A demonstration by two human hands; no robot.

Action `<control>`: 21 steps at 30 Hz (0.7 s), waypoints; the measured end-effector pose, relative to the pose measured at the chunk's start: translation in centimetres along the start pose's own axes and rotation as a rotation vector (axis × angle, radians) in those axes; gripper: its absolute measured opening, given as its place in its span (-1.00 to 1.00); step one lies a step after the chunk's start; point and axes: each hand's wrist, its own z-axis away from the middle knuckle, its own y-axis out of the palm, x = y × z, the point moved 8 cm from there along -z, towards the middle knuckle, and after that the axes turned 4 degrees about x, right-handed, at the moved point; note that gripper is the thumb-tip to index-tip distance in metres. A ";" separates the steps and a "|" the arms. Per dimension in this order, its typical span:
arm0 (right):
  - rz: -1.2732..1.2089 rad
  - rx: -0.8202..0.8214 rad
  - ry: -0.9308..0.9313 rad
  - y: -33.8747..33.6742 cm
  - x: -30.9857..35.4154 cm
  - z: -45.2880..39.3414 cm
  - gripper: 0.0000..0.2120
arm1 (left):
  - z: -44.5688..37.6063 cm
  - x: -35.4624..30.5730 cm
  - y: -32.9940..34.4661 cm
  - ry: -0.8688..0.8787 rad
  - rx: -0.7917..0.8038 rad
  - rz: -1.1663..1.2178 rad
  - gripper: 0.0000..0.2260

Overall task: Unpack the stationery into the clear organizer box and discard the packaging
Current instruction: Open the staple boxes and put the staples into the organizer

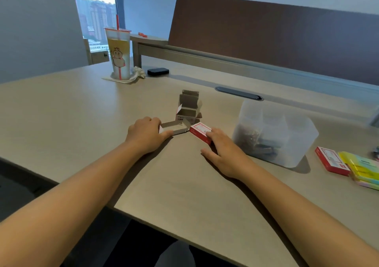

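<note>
Left to right across the surface (71,106). Far left, a drink cup (118,53) with straw, well apart from the work. The left hand (144,133) holds the end of an empty grey cardboard tray (174,127), fingers curled round it; a second opened carton (188,108) stands just behind. The right hand (220,149) rests on a small red box (200,132), fingertips touching its near end, thumb spread on the surface; the grip is not closed. Right of it, the clear organizer box (274,135) already holds metal items. At the far right lie another red box (332,162) and sticky notes (363,168). The cartons are probably light, thin and easily crushed, best held by the short ends. Bare surface lies before both hands; the near edge is close.
</note>
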 end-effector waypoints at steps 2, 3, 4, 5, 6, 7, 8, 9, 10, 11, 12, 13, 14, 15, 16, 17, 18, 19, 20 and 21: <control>0.025 -0.003 -0.001 0.2 -0.1 -1.4 -0.45 | -1.0 0.2 0.1 0.001 0.002 0.002 -0.53; 0.037 0.001 0.006 0.4 -0.2 -2.0 -0.44 | -1.4 0.2 0.1 0.001 0.003 0.002 -0.51; 0.047 0.009 0.013 0.5 -0.3 -2.4 -0.43 | -1.7 0.1 0.2 0.001 0.006 0.002 -0.49; 0.053 0.018 0.020 0.7 -0.4 -2.7 -0.41 | -1.8 0.1 0.3 0.000 0.010 0.003 -0.45; 0.058 0.024 0.028 0.7 -0.5 -2.9 -0.41 | -1.9 0.0 0.3 -0.002 0.012 0.008 -0.42; 0.056 0.027 0.039 0.8 -0.6 -3.0 -0.40 | -1.7 -0.1 0.2 -0.003 0.010 0.019 -0.39; 0.047 0.019 0.049 0.7 -0.6 -2.9 -0.40 | -1.5 -0.3 -0.1 0.001 -0.001 0.036 -0.38; 0.034 0.000 0.054 0.4 -0.6 -2.6 -0.41 | -1.2 -0.5 -0.5 0.014 -0.024 0.055 -0.38; 0.028 -0.024 0.048 0.0 -0.5 -2.2 -0.42 | -0.8 -1.0 -1.0 0.039 -0.054 0.067 -0.39; 0.033 -0.047 0.033 -0.4 -0.2 -1.6 -0.43 | -0.3 -1.6 -1.5 0.073 -0.086 0.073 -0.42; 0.046 -0.061 0.008 -0.8 0.0 -0.9 -0.46 | 0.4 -2.4 -2.0 0.114 -0.118 0.078 -0.46; 0.061 -0.064 -0.019 -1.1 0.1 0.0 -0.48 | 1.1 -3.3 -2.3 0.163 -0.144 0.091 -0.49; 0.073 -0.058 -0.040 -1.4 0.1 1.1 -0.50 | 1.9 -4.5 -2.5 0.219 -0.159 0.112 -0.52; 0.082 -0.047 -0.053 -1.6 -0.3 2.2 -0.53 | 2.8 -5.9 -2.4 0.283 -0.160 0.134 -0.54; 0.087 -0.044 -0.056 -1.8 -0.9 3.5 -0.55 | 3.7 -7.4 -2.2 0.347 -0.141 0.153 -0.56; 0.087 -0.052 -0.048 -2.2 -1.8 4.8 -0.57 | 4.5 -8.9 -1.7 0.404 -0.101 0.168 -0.58; 0.081 -0.068 -0.031 -2.7 -2.8 6.1 -0.59 | 5.3 -10.4 -1.0 0.450 -0.043 0.175 -0.59; 0.071 -0.089 -0.004 -3.3 -4.1 7.4 -0.62 | 5.9 -12.0 -0.1 0.493 0.024 0.168 -0.60; 0.059 -0.110 0.034 -3.9 -5.6 8.7 -0.65 | 6.5 -13.6 0.8 0.537 0.084 0.142 -0.61; 0.049 -0.130 0.077 -4.6 -7.1 9.9 -0.69 | 7.1 -15.3 1.7 0.586 0.132 0.101 -0.62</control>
